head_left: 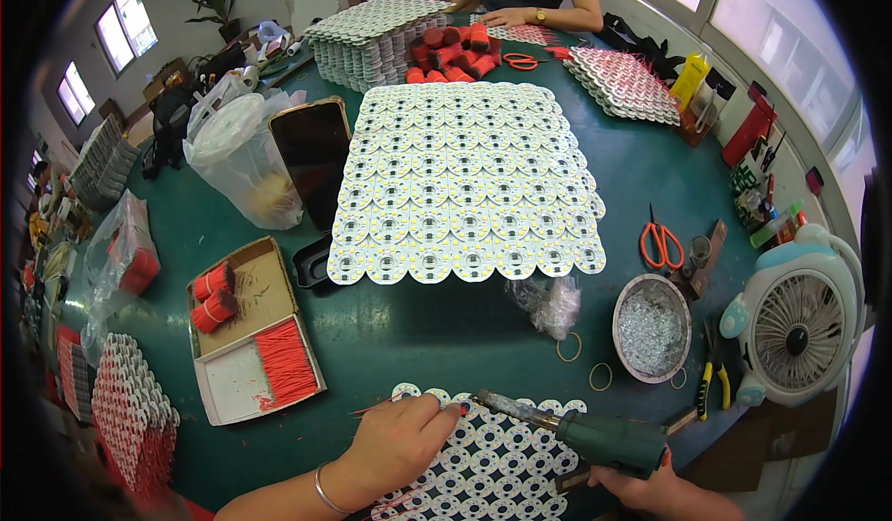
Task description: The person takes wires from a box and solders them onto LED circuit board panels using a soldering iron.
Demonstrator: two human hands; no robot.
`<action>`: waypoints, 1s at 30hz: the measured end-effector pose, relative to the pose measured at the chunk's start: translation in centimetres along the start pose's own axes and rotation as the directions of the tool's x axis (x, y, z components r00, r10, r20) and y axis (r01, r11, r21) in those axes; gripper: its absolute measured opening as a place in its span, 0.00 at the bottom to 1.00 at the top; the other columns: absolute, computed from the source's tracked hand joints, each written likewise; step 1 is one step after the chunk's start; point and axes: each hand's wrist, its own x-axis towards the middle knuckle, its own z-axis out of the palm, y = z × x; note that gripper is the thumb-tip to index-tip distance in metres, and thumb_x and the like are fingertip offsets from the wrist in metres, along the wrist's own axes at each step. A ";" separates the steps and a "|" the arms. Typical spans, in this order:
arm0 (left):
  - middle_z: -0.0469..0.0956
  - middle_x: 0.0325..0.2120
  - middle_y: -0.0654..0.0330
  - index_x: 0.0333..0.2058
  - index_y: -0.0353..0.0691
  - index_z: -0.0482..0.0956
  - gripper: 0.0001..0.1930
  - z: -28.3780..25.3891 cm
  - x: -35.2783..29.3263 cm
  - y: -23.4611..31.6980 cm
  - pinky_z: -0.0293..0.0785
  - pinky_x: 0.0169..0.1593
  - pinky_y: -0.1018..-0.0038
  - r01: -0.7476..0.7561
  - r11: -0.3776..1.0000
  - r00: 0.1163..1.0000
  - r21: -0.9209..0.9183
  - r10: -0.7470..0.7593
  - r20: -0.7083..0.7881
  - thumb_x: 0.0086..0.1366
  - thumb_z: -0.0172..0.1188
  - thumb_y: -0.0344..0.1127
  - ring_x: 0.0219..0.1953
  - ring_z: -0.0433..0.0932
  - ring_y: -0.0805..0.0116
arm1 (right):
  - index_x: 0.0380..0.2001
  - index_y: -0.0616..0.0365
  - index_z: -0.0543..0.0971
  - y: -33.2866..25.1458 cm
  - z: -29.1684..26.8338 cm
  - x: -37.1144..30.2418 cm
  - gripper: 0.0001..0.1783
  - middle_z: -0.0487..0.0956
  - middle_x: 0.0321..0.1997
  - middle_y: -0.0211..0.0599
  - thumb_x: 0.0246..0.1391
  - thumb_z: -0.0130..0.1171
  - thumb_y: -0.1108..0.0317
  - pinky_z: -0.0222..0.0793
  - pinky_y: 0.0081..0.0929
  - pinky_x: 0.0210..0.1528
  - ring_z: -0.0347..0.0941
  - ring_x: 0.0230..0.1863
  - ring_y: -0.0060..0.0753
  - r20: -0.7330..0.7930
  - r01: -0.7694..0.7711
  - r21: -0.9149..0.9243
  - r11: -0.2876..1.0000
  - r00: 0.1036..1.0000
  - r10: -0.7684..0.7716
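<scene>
My right hand [641, 488] grips the handle of a dark green soldering gun [609, 442], whose metal barrel points left. Beneath it lies a sheet of round white circuit boards [483, 465] at the table's near edge. My left hand [400, 442] pinches over the sheet's upper left, close to the gun's tip. Thin red wires [369, 410] stick out beside its fingers, and more lie across the sheet's lower left. The fingertips partly hide what they hold. Ahead stands a large stack of LED board sheets [469, 182].
A cardboard box [314, 372] with red wires is at left, beside a phone [309, 163]. To the right are a metal bowl of clear bits [652, 328], red-handled scissors [662, 245], pliers [714, 377] and a fan [797, 326]. Another person's hand [506, 17] rests across the table.
</scene>
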 end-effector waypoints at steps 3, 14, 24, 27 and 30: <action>0.64 0.18 0.64 0.30 0.40 0.76 0.09 0.4 0.1 0.0 0.65 0.19 0.76 0.009 0.999 1.000 -0.031 -0.009 -0.024 0.47 0.56 0.28 0.17 0.68 0.72 | 0.41 0.66 0.72 -0.2 0.1 0.0 0.19 0.74 0.32 0.37 0.40 0.54 0.82 0.71 0.22 0.27 0.74 0.24 0.25 0.003 -0.043 0.030 0.999 0.999 0.043; 0.63 0.17 0.64 0.30 0.40 0.76 0.10 0.3 0.0 -0.1 0.66 0.18 0.75 0.038 0.997 0.999 -0.074 -0.040 -0.024 0.44 0.57 0.26 0.15 0.68 0.70 | 0.38 0.65 0.74 -1.5 0.5 0.7 0.17 0.74 0.29 0.35 0.38 0.57 0.80 0.71 0.23 0.27 0.74 0.25 0.25 -0.039 -0.002 -0.015 1.000 0.999 0.002; 0.65 0.20 0.63 0.29 0.41 0.75 0.05 0.5 0.1 0.0 0.66 0.18 0.77 0.035 0.998 0.999 -0.056 -0.036 -0.021 0.51 0.56 0.29 0.15 0.69 0.73 | 0.34 0.65 0.74 -1.7 0.3 -1.0 0.10 0.77 0.29 0.40 0.47 0.57 0.74 0.69 0.29 0.33 0.73 0.29 0.32 -0.138 -0.049 0.205 0.978 0.987 0.078; 0.65 0.20 0.64 0.29 0.42 0.76 0.05 0.4 0.2 0.1 0.66 0.18 0.77 0.028 0.998 0.999 -0.064 -0.031 -0.045 0.50 0.56 0.29 0.15 0.69 0.73 | 0.31 0.66 0.74 -2.2 0.5 -1.1 0.05 0.75 0.23 0.37 0.47 0.54 0.77 0.68 0.27 0.27 0.71 0.22 0.29 -0.198 0.020 0.197 0.980 0.980 0.020; 0.66 0.20 0.65 0.30 0.42 0.76 0.07 -0.3 0.1 0.6 0.65 0.18 0.78 0.009 0.997 0.998 -0.071 -0.013 -0.059 0.49 0.56 0.29 0.15 0.69 0.74 | 0.31 0.66 0.74 -3.0 0.6 -1.2 0.06 0.75 0.24 0.37 0.47 0.54 0.78 0.68 0.25 0.25 0.71 0.22 0.28 -0.206 0.057 0.272 0.961 0.979 0.000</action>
